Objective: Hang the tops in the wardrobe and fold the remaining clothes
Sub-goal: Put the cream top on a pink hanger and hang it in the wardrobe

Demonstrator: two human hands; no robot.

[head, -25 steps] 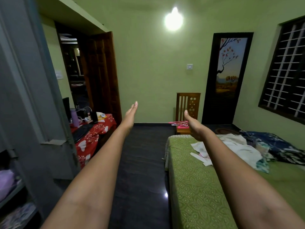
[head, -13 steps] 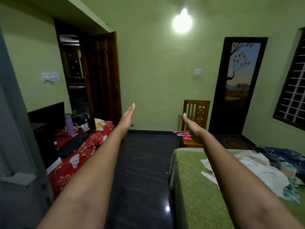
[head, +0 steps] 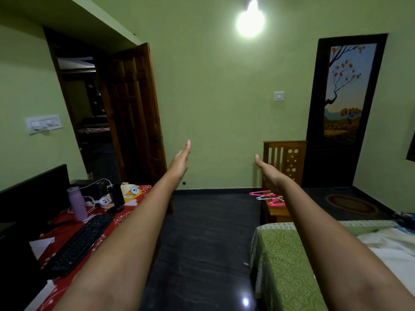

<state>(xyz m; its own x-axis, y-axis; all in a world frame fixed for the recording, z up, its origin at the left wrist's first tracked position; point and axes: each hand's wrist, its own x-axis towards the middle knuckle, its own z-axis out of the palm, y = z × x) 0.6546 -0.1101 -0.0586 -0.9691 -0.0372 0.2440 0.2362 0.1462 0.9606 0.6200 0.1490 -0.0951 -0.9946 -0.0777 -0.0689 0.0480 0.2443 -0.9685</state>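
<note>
Both my arms stretch straight forward into the room. My left hand [head: 180, 159] is held edge-on with straight fingers and holds nothing. My right hand [head: 268, 172] is also flat, fingers straight, empty, in front of a wooden chair [head: 285, 158]. Pink and white hangers [head: 268, 197] lie on the chair seat, just below my right wrist. White clothes [head: 390, 248] lie on the green bed [head: 283, 261] at the lower right, partly cut off by the frame edge. The wardrobe is out of view.
A table with a red patterned cloth [head: 67, 234] stands at the left, carrying a black keyboard [head: 78, 243], a purple bottle [head: 77, 203] and cables. An open wooden door [head: 134, 113] is behind it. Dark floor [head: 206, 239] runs between table and bed.
The view has swung right and up, away from the grey wardrobe at the left, which has left the frame. Both hands stay outstretched and empty. Less of the clothes pile shows.
</note>
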